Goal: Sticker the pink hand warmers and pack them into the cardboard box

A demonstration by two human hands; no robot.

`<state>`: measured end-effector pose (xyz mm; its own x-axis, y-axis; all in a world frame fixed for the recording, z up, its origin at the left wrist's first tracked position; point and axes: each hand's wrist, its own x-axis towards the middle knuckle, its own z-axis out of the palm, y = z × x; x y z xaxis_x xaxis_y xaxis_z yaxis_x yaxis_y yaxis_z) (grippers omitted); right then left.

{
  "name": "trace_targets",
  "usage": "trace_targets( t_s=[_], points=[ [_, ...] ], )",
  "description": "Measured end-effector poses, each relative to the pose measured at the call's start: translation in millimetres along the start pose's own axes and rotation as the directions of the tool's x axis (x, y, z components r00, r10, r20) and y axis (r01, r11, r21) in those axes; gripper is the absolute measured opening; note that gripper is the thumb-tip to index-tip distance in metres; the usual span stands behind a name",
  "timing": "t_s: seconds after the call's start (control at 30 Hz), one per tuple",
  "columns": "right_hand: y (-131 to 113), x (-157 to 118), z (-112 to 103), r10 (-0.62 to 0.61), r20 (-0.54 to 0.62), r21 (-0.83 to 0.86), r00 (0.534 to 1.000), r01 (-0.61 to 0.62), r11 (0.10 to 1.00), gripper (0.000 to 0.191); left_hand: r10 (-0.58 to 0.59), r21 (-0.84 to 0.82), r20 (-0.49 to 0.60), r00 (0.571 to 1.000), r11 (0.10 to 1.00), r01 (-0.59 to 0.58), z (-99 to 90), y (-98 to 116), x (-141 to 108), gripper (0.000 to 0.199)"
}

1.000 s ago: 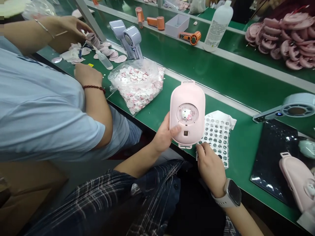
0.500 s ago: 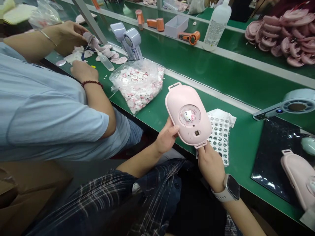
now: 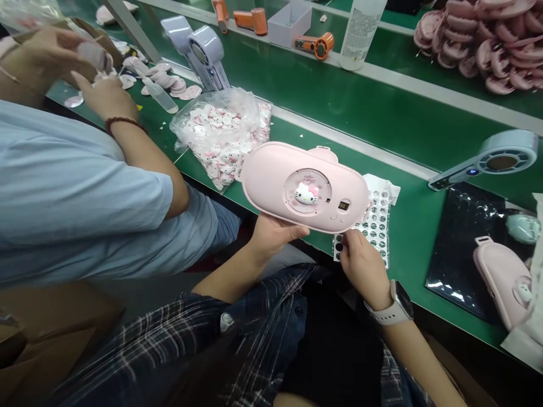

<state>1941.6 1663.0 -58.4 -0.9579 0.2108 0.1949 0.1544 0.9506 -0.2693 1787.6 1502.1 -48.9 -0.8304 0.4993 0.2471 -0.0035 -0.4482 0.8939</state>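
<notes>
A pink oval device (image 3: 271,178) with a cartoon cat badge at its centre lies sideways above the green table's front edge. My left hand (image 3: 274,234) grips its lower edge from underneath. My right hand (image 3: 360,263), with a smartwatch on the wrist, has its fingertips at the device's lower right edge, over a sticker sheet (image 3: 375,223) of small round stickers. Whether those fingers pinch the device or a sticker I cannot tell.
A clear bag of cat badges (image 3: 218,135) lies left of the device. A co-worker in a light blue shirt (image 3: 76,186) works at the far left. To the right are a black tray (image 3: 464,249), another pink device (image 3: 503,280), grey fans (image 3: 487,161) and pink parts (image 3: 487,42).
The pink device has turned from upright to lying sideways in my hands. My right hand stays at its lower end. The view has shifted slightly up and right.
</notes>
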Motion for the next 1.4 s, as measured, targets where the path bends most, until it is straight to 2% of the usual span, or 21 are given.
trace_targets(
  t_s=[0.13, 0.27, 0.4, 0.5, 0.7, 0.8, 0.9, 1.0, 1.07, 1.13, 1.2, 1.27, 1.4],
  points=[
    [-3, 0, -1, -0.047, 0.001, -0.100, 0.999, 0.047, 0.994, 0.039, -0.010, 0.053, -0.017, 1.000, 0.999, 0.011, 0.9, 1, 1, 0.098],
    [-7, -1, 0, -0.111, 0.005, -0.176, 0.994, 0.111, 0.978, 0.038, -0.057, 0.115, -0.029, 0.998, 0.992, 0.059, 4.4, 2, 0, 0.086],
    [-9, 0, 2, -0.117, 0.029, -0.191, 0.993, 0.120, 0.974, 0.036, -0.067, 0.158, -0.022, 0.998, 0.985, 0.070, 2.8, 0, -2, 0.067],
    [-9, 4, 2, -0.098, 0.066, -0.154, 0.993, 0.107, 0.982, 0.033, -0.041, 0.162, 0.000, 0.999, 0.986, 0.041, 0.9, -3, -2, 0.070],
    [1, 5, -6, -0.036, 0.041, 0.116, 0.999, 0.031, 0.993, 0.016, -0.066, 0.189, 0.003, 0.998, 0.980, 0.064, 0.4, -4, -3, 0.069],
    [5, 2, -12, 0.027, 0.113, 0.270, 0.993, -0.057, 0.961, 0.008, -0.092, 0.200, -0.003, 0.996, 0.976, 0.090, 2.2, -2, -2, 0.076],
    [11, -2, -21, 0.064, 0.260, 0.434, 0.963, -0.176, 0.883, 0.006, -0.121, 0.205, -0.012, 0.993, 0.971, 0.121, 4.0, 0, -1, 0.089],
    [20, -4, -36, 0.029, 0.349, 0.655, 0.937, -0.266, 0.707, 0.005, -0.144, 0.205, -0.005, 0.990, 0.968, 0.142, 4.1, -1, 0, 0.092],
    [23, -5, -50, 0.086, 0.301, 0.804, 0.950, -0.301, 0.513, 0.013, -0.147, 0.211, 0.005, 0.989, 0.967, 0.143, 4.2, -3, -2, 0.089],
    [20, -4, -64, 0.251, 0.180, 0.914, 0.951, -0.256, 0.315, 0.020, -0.153, 0.220, 0.025, 0.988, 0.965, 0.144, 5.9, -4, -5, 0.084],
    [12, -1, -77, 0.405, 0.056, 0.963, 0.912, -0.157, 0.219, 0.025, -0.166, 0.221, 0.050, 0.985, 0.963, 0.151, 10.1, -3, -8, 0.079],
    [1, 3, -85, 0.454, -0.033, 0.966, 0.891, -0.089, 0.245, 0.026, -0.188, 0.215, 0.081, 0.979, 0.962, 0.167, 16.2, 0, -12, 0.073],
    [-14, 9, -91, 0.454, -0.149, 0.905, 0.879, -0.063, 0.420, 0.027, -0.239, 0.204, 0.127, 0.963, 0.956, 0.211, 27.3, 10, -18, 0.066]
  ],
)
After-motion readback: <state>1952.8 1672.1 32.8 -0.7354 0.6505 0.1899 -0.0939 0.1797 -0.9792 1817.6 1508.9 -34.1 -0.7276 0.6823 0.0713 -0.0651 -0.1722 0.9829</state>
